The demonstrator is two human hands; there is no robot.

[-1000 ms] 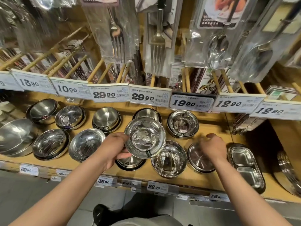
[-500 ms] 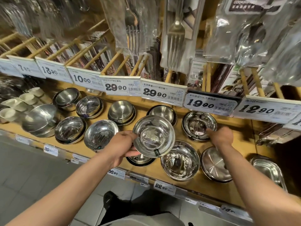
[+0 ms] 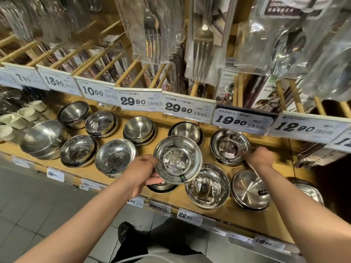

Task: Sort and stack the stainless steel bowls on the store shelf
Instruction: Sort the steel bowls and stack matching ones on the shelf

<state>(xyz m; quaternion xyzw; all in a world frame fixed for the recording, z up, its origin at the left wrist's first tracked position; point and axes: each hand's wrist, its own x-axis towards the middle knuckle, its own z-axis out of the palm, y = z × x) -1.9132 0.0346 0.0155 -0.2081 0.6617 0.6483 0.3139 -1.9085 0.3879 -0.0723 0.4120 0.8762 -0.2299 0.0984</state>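
Note:
My left hand (image 3: 141, 172) grips the rim of a shiny steel bowl (image 3: 177, 159) with an etched palm pattern, tilted toward me above the wooden shelf (image 3: 252, 217). Under it sits a partly hidden bowl (image 3: 161, 186). My right hand (image 3: 259, 157) rests at the right side of a polished bowl stack (image 3: 229, 146) in the back row; whether its fingers grip the rim I cannot tell. In front lie a large shiny bowl (image 3: 208, 186) and a brushed bowl (image 3: 250, 190). Further stacks fill the shelf to the left, such as a matte stack (image 3: 139, 130).
Price tags (image 3: 187, 109) line a rail just above the back row. Packaged forks (image 3: 203, 40) and spoons hang overhead. White small cups (image 3: 22, 114) stand at the far left. A rectangular steel tray (image 3: 308, 190) sits at the right edge. Grey tiled floor lies below.
The view has swung left and nearer to the shelf. My right hand moved from the front-right brushed bowl up to the back-row polished stack. My left hand keeps holding the etched bowl.

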